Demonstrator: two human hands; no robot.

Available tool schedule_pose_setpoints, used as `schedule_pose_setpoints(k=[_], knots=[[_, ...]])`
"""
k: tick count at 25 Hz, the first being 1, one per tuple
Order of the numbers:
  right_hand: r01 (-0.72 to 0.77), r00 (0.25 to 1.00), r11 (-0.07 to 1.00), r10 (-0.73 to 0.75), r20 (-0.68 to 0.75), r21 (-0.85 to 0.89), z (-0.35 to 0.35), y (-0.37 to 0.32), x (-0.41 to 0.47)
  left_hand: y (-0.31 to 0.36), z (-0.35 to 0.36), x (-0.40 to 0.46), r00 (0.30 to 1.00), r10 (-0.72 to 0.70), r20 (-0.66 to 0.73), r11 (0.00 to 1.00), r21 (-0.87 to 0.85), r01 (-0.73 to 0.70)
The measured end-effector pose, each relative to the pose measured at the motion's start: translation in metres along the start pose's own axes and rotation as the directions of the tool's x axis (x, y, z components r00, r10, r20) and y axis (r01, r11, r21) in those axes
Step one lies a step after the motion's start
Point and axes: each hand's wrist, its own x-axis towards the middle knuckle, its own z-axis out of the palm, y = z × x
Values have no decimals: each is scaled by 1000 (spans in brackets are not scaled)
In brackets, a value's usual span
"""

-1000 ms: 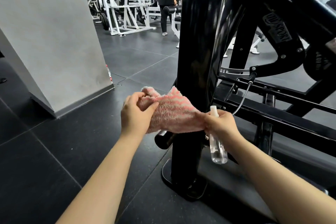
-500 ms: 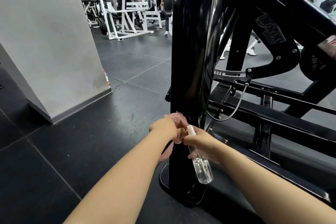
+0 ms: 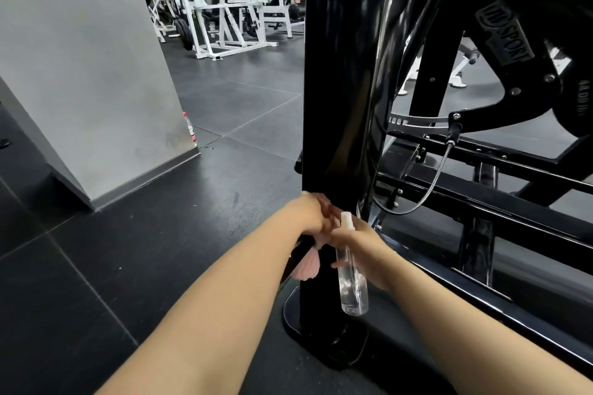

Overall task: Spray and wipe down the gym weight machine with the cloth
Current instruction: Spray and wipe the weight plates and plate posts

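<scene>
1. Concrete pillar (image 3: 86,74) filled the left side, its base meeting the dark tiled floor (image 3: 96,266); a small bottle with a red label (image 3: 190,128) stood upright on the floor, just beside the pillar's far corner.
2. White exercise frames (image 3: 224,16) stood well beyond, in the background.
3. Left hand (image 3: 309,213) reached forward to the black upright post of the weight machine (image 3: 337,74) and gripped the pink cloth (image 3: 308,264), fingers curled around it and holding it against the post low down, near its base plate. A loose part of the cloth hung below the wrist.
4. Right hand (image 3: 359,244) sat just beside the left, touching or nearly touching it, and held the clear spray bottle (image 3: 351,276) upright, fingers wrapped around its upper body. The bottle's white nozzle rose above the hand and its lower part hung in front of the post.
5. Black rails, a thin cable (image 3: 426,196) and an angled arm carrying a logo plate made up the rest of the machine on the right.
</scene>
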Motion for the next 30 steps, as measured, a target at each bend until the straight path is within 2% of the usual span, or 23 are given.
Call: schedule_pose_setpoints(k=[3,5,7,9,11,14,16,18,21,24,26,28,30], knots=[[-1,999,1000,1,-37,-6,10,3,-6,-13,-1,-15,993,118,15,960,-258,-110],[17,1000,999,-17,-15,-28,19,3,-12,-24,0,-26,993,109,54,929,-360,-82],[20,1000,997,-22,-16,-77,27,4,-23,-38,3,-39,989,123,86,906,-417,-76],[34,999,995,-34,-1,-89,38,11,-38,-52,10,-54,992,114,48,898,-433,-83],[29,999,998,-28,35,-56,51,18,-54,-64,20,-74,1000,22,-7,930,-368,-23],[29,998,1000,-29,62,3,59,22,-62,-65,40,-103,986,-42,-161,999,-41,36],[-3,997,999,-1,76,52,53,15,-54,-50,44,-107,958,-44,-284,971,213,108],[-45,998,992,39,55,115,45,9,-40,-39,38,-88,946,-6,-324,904,404,144],[-46,997,990,54,-52,133,31,5,-17,-21,29,-51,961,-21,-276,889,434,144],[-22,992,990,39,-117,142,19,-1,-1,-7,19,-16,982,-33,-186,927,361,99],[-33,989,989,53,-137,146,16,-5,5,-6,9,2,998,14,-56,976,216,-1],[-39,987,984,65,-145,171,14,-4,10,-10,2,9,993,109,54,986,-136,-101],[-42,988,981,68,-136,192,14,-4,9,-20,0,11,988,107,115,893,-448,-45]])
